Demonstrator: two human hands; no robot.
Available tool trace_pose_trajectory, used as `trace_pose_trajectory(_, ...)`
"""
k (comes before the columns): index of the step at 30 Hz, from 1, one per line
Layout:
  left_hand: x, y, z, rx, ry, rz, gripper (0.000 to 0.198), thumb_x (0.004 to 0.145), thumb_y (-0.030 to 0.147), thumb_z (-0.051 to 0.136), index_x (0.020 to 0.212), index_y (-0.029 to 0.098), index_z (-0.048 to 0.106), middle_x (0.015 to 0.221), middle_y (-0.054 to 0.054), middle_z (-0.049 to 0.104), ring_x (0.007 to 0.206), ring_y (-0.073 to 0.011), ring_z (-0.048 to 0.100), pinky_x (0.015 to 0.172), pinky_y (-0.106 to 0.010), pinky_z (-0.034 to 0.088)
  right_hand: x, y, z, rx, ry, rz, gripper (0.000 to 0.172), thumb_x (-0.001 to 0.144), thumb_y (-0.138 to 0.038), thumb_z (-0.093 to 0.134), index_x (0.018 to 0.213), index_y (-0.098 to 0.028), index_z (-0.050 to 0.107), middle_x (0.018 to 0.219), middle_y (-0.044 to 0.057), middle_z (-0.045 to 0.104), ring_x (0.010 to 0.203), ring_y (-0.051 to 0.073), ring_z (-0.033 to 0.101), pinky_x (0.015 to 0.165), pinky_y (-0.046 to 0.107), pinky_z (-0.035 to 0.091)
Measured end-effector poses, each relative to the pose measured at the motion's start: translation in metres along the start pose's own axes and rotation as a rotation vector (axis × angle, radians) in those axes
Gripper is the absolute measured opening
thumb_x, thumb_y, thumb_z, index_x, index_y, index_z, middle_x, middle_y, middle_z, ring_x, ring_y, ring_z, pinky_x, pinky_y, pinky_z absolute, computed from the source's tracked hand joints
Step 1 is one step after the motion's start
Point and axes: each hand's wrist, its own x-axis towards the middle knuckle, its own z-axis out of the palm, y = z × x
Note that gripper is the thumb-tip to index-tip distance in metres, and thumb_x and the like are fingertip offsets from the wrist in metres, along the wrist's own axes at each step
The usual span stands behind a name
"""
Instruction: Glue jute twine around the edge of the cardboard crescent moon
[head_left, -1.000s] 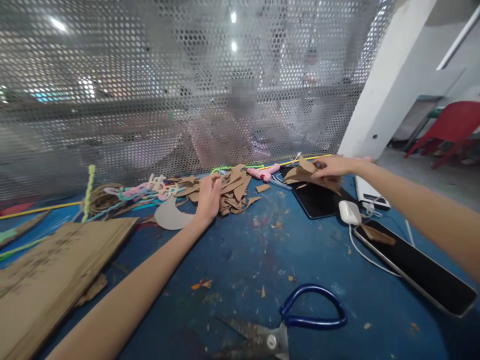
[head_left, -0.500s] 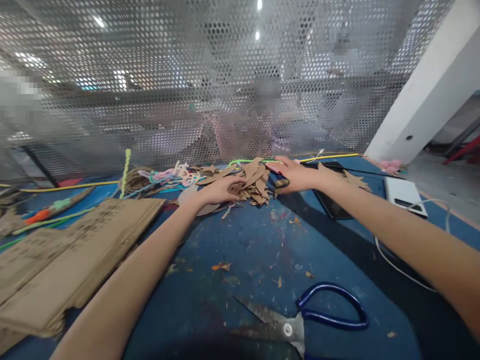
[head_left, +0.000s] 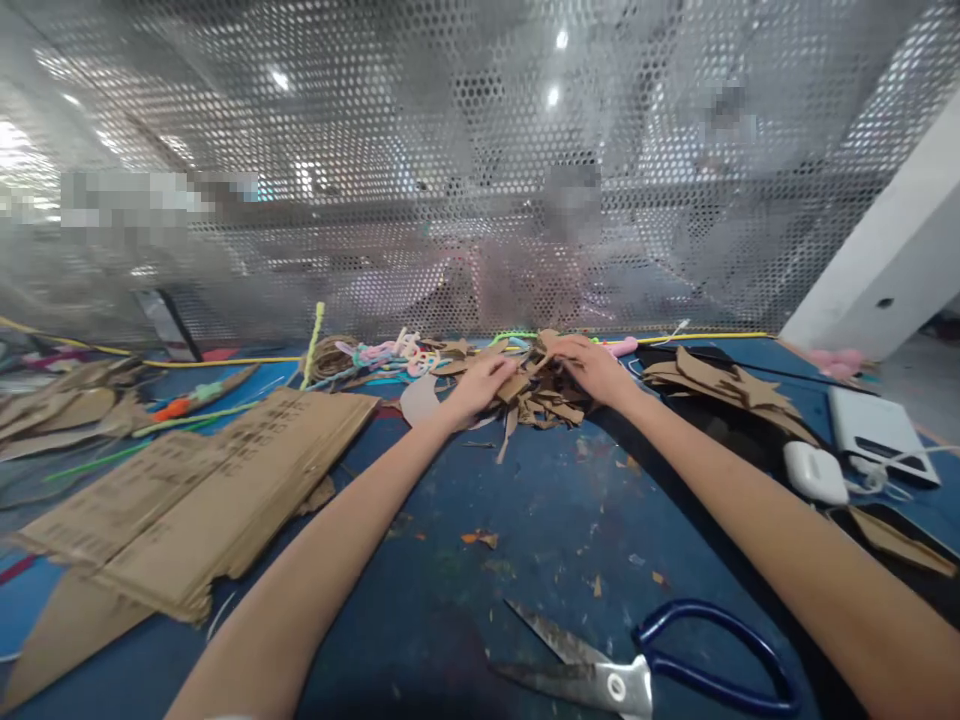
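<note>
Both hands are at a heap of brown cardboard scraps (head_left: pixel 551 408) near the back of the blue table. My left hand (head_left: pixel 478 388) is at the heap's left side, fingers curled round some scraps. From the right, my right hand (head_left: pixel 596 370) grips scraps at the heap's upper edge, its fingers bent inward; the fingertips are partly hidden. A thin strip of cardboard (head_left: pixel 508 432) hangs out of the heap toward me. Close to me lie scissors (head_left: pixel 615 685) with dark blue handles, their blades apart.
Stacked flat cardboard (head_left: pixel 247 480) lies at left, beside twine (head_left: pixel 335 358) and coloured pipe cleaners (head_left: pixel 390 352). Cut cardboard pieces (head_left: pixel 720 385), a white earbud case (head_left: pixel 814 472) and a white box-like device (head_left: pixel 879 430) with a cable are at right. A perforated metal screen (head_left: pixel 480 200) stands behind.
My right hand has come off the table at the heap's right side and onto the scraps, closer to my left hand. The scraps are bunched differently. The view has shifted left.
</note>
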Motion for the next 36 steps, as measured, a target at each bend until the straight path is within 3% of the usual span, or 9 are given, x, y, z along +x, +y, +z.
trace_pose_trajectory(5, -0.002, 0.021, 0.02, -0.02, 0.094, 0.051, 0.03, 0.095, 0.026, 0.039, 0.116, 0.014, 0.056, 0.119, -0.011, 0.062, 0.108, -0.0201, 0.059, 0.096, -0.034, 0.046, -0.001, 0.008, -0.015, 0.091, 0.144, 0.122, 0.033, 0.091, -0.027, 0.035, 0.108, -0.021, 0.063, 0.124, 0.009, 0.059, 0.12, 0.024, 0.052, 0.101, 0.043, 0.042)
trace_pose_trajectory(9, 0.005, 0.025, 0.01, -0.01, 0.159, 0.079, 0.029, 0.094, 0.027, 0.044, 0.119, 0.017, 0.054, 0.117, -0.008, 0.063, 0.104, -0.0174, 0.06, 0.092, -0.031, 0.049, -0.002, 0.014, -0.025, 0.119, 0.126, 0.207, 0.044, 0.09, -0.031, 0.031, 0.123, -0.019, 0.057, 0.13, 0.011, 0.056, 0.12, 0.027, 0.052, 0.095, 0.044, 0.046)
trace_pose_trajectory(12, 0.009, 0.008, -0.008, 0.074, 0.269, 0.016, 0.028, 0.094, 0.023, 0.04, 0.114, 0.016, 0.058, 0.117, -0.011, 0.061, 0.111, -0.0208, 0.056, 0.097, -0.037, 0.045, -0.004, 0.012, -0.033, 0.12, -0.018, 0.178, 0.041, 0.087, -0.032, 0.037, 0.115, -0.02, 0.064, 0.122, 0.01, 0.062, 0.121, 0.027, 0.052, 0.1, 0.045, 0.042)
trace_pose_trajectory(15, 0.004, -0.022, -0.027, 0.193, 0.322, -0.073, 0.029, 0.091, 0.016, 0.04, 0.11, 0.014, 0.062, 0.121, -0.014, 0.057, 0.122, -0.0265, 0.048, 0.107, -0.046, 0.035, -0.002, 0.006, -0.046, 0.122, -0.29, 0.096, 0.03, 0.077, -0.032, 0.054, 0.101, -0.024, 0.071, 0.113, 0.005, 0.068, 0.116, 0.026, 0.057, 0.104, 0.041, 0.039)
trace_pose_trajectory(17, -0.002, -0.043, -0.035, 0.265, 0.291, -0.106, 0.03, 0.086, 0.014, 0.047, 0.111, 0.016, 0.064, 0.131, -0.014, 0.052, 0.13, -0.0305, 0.039, 0.111, -0.051, 0.026, 0.0, 0.0, -0.056, 0.109, -0.459, 0.068, 0.034, 0.069, -0.031, 0.064, 0.102, -0.028, 0.072, 0.116, 0.001, 0.068, 0.12, 0.027, 0.054, 0.106, 0.041, 0.037)
trace_pose_trajectory(20, -0.01, -0.066, -0.041, 0.324, 0.171, -0.11, 0.035, 0.086, 0.017, 0.051, 0.118, 0.021, 0.063, 0.131, -0.009, 0.054, 0.126, -0.0276, 0.046, 0.108, -0.046, 0.034, 0.002, -0.007, -0.073, 0.061, -0.638, 0.102, 0.055, 0.058, -0.036, 0.075, 0.113, -0.032, 0.069, 0.129, 0.001, 0.061, 0.13, 0.034, 0.044, 0.105, 0.046, 0.036)
trace_pose_trajectory(24, -0.009, -0.076, -0.038, 0.37, 0.099, -0.126, 0.029, 0.092, 0.021, 0.049, 0.118, 0.019, 0.061, 0.125, -0.009, 0.059, 0.117, -0.0233, 0.054, 0.103, -0.043, 0.041, 0.0, -0.014, -0.085, 0.033, -0.85, 0.165, 0.067, 0.054, -0.042, 0.078, 0.119, -0.032, 0.066, 0.124, 0.003, 0.065, 0.114, 0.033, 0.059, 0.09, 0.04, 0.049)
trace_pose_trajectory(29, -0.004, -0.076, -0.036, 0.376, 0.146, -0.195, 0.032, 0.091, 0.032, 0.056, 0.118, 0.015, 0.056, 0.122, -0.01, 0.057, 0.107, -0.023, 0.058, 0.091, -0.046, 0.05, 0.0, -0.013, -0.081, 0.007, -0.899, 0.198, 0.052, 0.066, -0.046, 0.067, 0.114, -0.027, 0.068, 0.118, 0.004, 0.068, 0.103, 0.027, 0.065, 0.085, 0.033, 0.052)
trace_pose_trajectory(36, 0.0, -0.088, -0.042, 0.253, 0.208, -0.365, 0.033, 0.092, 0.033, 0.056, 0.119, 0.015, 0.055, 0.118, -0.01, 0.059, 0.101, -0.0212, 0.061, 0.085, -0.042, 0.053, 0.003, -0.016, -0.08, -0.01, -0.869, 0.218, 0.036, 0.068, -0.041, 0.064, 0.1, -0.026, 0.073, 0.109, 0.005, 0.071, 0.103, 0.029, 0.065, 0.087, 0.037, 0.05)
